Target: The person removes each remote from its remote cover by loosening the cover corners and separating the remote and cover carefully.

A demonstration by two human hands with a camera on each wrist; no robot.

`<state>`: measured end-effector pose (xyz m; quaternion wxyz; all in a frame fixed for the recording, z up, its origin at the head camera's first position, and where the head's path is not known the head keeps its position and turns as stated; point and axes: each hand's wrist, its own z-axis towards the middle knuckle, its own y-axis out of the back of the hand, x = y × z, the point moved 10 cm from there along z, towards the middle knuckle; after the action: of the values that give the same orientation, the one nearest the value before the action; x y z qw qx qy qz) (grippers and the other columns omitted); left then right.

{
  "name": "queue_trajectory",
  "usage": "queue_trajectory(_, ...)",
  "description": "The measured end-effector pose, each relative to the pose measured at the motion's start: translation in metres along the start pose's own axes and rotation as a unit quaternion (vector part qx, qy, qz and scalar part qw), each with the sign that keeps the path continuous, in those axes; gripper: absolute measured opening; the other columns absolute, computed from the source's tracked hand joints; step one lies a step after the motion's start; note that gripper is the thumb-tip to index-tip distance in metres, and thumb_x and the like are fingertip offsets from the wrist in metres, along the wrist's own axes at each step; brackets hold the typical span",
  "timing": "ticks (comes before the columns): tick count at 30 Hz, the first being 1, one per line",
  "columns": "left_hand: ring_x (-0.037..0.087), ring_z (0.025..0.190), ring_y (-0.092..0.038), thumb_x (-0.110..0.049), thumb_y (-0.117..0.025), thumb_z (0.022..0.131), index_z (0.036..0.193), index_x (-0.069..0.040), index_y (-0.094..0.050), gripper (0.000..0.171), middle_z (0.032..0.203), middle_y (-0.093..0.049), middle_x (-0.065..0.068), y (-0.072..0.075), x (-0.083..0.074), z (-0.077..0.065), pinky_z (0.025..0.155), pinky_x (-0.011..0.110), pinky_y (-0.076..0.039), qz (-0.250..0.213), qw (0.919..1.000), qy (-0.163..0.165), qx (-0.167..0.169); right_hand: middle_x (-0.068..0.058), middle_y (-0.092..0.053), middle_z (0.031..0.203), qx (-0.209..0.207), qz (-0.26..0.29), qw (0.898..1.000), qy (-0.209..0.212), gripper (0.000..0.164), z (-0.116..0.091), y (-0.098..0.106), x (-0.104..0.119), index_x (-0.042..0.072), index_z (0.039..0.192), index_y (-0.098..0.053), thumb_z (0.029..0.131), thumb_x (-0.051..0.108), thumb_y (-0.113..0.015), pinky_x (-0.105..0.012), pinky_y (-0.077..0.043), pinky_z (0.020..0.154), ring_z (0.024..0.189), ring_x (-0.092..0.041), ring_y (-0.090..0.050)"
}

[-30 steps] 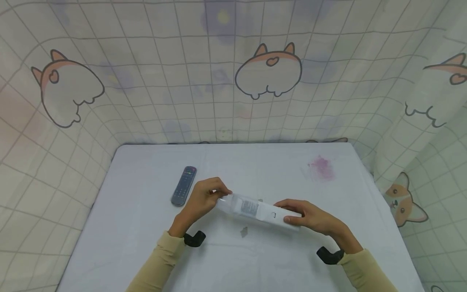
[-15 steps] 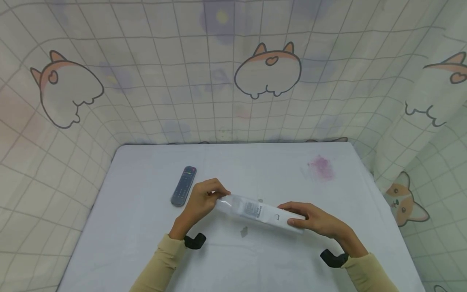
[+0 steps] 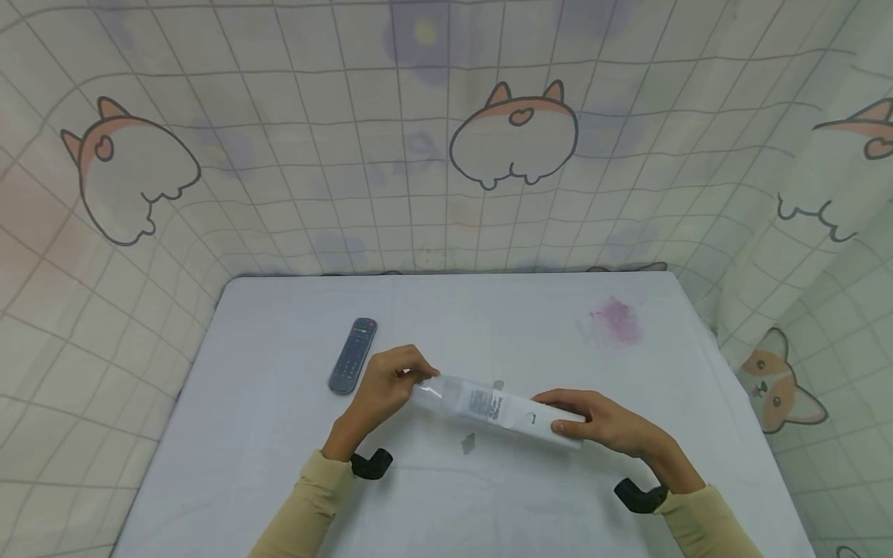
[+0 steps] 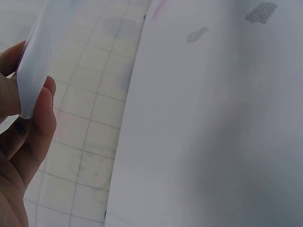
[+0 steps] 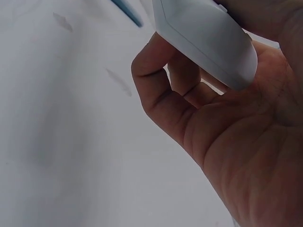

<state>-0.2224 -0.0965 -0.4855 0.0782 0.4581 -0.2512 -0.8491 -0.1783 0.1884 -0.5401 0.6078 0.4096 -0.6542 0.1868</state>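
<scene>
A white remote control [image 3: 523,415], its printed label [image 3: 486,404] facing up, slants over the middle of the table, partly inside a clear plastic sleeve [image 3: 431,393]. My left hand [image 3: 391,380] pinches the sleeve's far left end between thumb and fingers; the left wrist view shows the film [image 4: 35,66] stretched up from that pinch. At the other end, my right hand [image 3: 607,422] grips the remote, thumb on the near side and fingers on the far side. Its rounded white end [image 5: 203,38] sits close to the palm in the right wrist view.
A dark grey remote control [image 3: 353,356] lies behind my left hand. The white-covered table [image 3: 460,318] carries a pink stain [image 3: 618,321] at the back right and a small grey patch [image 3: 468,443] near the middle. Grid-patterned curtains [image 3: 314,155] enclose the back and sides.
My right hand has drawn the white remote slightly right and nearer, and more of its label print shows. My left hand has dipped a little, still pinching the sleeve.
</scene>
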Motion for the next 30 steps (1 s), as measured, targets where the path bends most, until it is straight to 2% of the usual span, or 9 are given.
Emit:
queue_trajectory(6,0.007,0.084,-0.07,0.01,-0.075,0.088,0.089,-0.019,-0.08,0.029,0.088,-0.075,-0.005,-0.001,0.004,-0.003,0.072,0.023,-0.057,0.001,0.9999,0.013,0.01,-0.015,-0.057,0.15,0.004,0.005,1.0,0.0,0.045,-0.001,-0.001,-0.003,0.017,0.153,-0.052,0.108,0.013,-0.054,-0.026,-0.052,0.095,0.118,-0.008,-0.062)
queue_trajectory(14,0.009,0.08,-0.069,0.011,-0.076,0.086,0.088,-0.015,-0.08,0.026,0.088,-0.075,-0.003,-0.002,0.005,-0.004,0.066,0.021,-0.053,0.002,1.0,0.006,0.005,-0.015,-0.057,0.149,0.001,0.007,1.0,-0.002,0.045,-0.002,-0.002,-0.007,0.017,0.153,-0.052,0.108,0.013,-0.055,-0.025,-0.052,0.094,0.118,-0.008,-0.062)
queue_trajectory(19,0.005,0.08,-0.067,0.008,-0.077,0.087,0.089,-0.019,-0.08,0.027,0.089,-0.074,-0.006,-0.009,0.008,-0.007,0.063,0.021,-0.052,0.01,0.9998,0.013,0.009,-0.016,-0.057,0.15,-0.003,0.011,1.0,-0.004,0.044,-0.005,-0.003,-0.01,0.016,0.152,-0.053,0.108,0.013,-0.055,-0.025,-0.052,0.094,0.118,-0.008,-0.062)
queue_trajectory(24,0.002,0.087,-0.066,-0.003,-0.076,0.093,0.098,-0.024,-0.076,0.021,0.098,-0.073,-0.011,-0.023,0.008,-0.009,0.069,0.02,-0.054,0.04,0.9981,0.012,0.044,-0.018,-0.055,0.152,-0.011,0.015,1.0,-0.011,0.044,-0.01,-0.003,-0.012,0.015,0.152,-0.053,0.108,0.013,-0.056,-0.023,-0.052,0.095,0.121,-0.005,-0.061)
queue_trajectory(30,0.003,0.094,-0.064,-0.009,-0.07,0.1,0.118,-0.02,-0.068,0.021,0.112,-0.07,-0.009,-0.034,-0.007,-0.013,0.078,0.023,-0.055,0.098,0.9903,-0.012,0.097,-0.019,-0.056,0.15,-0.017,0.018,1.0,-0.011,0.042,-0.014,-0.003,-0.018,0.014,0.15,-0.055,0.108,0.012,-0.056,-0.023,-0.053,0.095,0.122,-0.005,-0.062)
